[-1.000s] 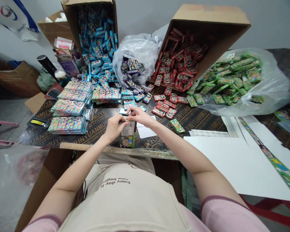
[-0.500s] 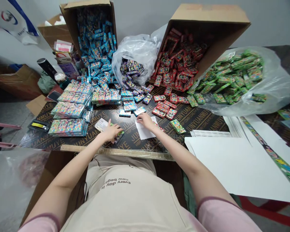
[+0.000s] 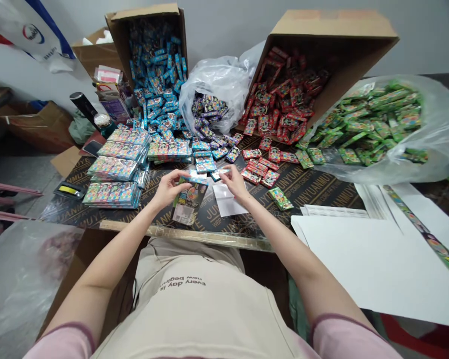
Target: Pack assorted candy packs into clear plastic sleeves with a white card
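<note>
My left hand point(image 3: 167, 188) is closed on a clear plastic sleeve with a colourful printed card point(image 3: 187, 201), holding it up by its top edge just above the dark table point(image 3: 307, 187). My right hand point(image 3: 234, 182) pinches a small blue packet point(image 3: 220, 173) at the fingertips, just right of the sleeve. A small white paper point(image 3: 229, 203) lies under the right hand. Loose blue packets point(image 3: 204, 164) lie right behind both hands.
Stacks of filled sleeves point(image 3: 115, 167) sit at left. Behind stand a box of blue packets point(image 3: 155, 65), a bag of purple ones point(image 3: 209, 112), a box of red ones point(image 3: 288, 89) and a bag of green ones point(image 3: 374, 124). White sheets point(image 3: 370, 259) lie at right.
The left hand put the earlier sleeve down on the table, then lifted a sleeve up. The right hand went down to the white paper, then picked a blue packet.
</note>
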A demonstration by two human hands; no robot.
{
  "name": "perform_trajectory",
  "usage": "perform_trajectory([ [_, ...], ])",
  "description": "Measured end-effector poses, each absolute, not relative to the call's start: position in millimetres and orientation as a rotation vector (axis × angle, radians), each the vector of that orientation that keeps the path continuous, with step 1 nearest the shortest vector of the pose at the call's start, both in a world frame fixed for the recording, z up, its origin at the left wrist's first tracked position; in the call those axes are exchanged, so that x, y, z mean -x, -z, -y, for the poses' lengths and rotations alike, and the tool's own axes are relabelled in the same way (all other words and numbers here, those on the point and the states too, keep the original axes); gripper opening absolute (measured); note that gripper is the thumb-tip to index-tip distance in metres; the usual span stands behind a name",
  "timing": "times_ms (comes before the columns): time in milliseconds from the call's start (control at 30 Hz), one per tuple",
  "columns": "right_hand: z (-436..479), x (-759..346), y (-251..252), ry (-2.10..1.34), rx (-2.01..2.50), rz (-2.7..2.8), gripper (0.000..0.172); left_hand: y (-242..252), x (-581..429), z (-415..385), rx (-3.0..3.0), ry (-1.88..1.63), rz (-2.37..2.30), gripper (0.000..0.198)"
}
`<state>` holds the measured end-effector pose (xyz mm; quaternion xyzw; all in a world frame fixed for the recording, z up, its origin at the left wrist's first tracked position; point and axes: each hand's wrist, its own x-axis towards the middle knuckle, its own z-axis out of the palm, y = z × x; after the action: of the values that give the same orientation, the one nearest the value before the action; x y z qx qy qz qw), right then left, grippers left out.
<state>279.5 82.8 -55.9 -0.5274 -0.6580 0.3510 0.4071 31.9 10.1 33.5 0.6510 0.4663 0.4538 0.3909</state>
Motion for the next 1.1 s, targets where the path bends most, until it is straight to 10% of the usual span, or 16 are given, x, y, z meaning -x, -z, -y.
perform_trajectory([
  [133,-58.2,-249.9,8.5,-1.118,0.965,1.544,0.048,-17.1,-32.8,-4.4,-1.51,-1.225,-1.278,0.025],
  [400,-21.3,-220.9,-19.1,-1.201,0.881,1.535,0.036,-33.9,-20.2,0.9,-1.6,-1.209,-1.284,0.021],
  [1100,18.2,-220.8,-27.3,-0.266,0.689,1.927,0.042,-44.2,3.7,23.7,-2.469,-1.139,-0.96,0.013],
])
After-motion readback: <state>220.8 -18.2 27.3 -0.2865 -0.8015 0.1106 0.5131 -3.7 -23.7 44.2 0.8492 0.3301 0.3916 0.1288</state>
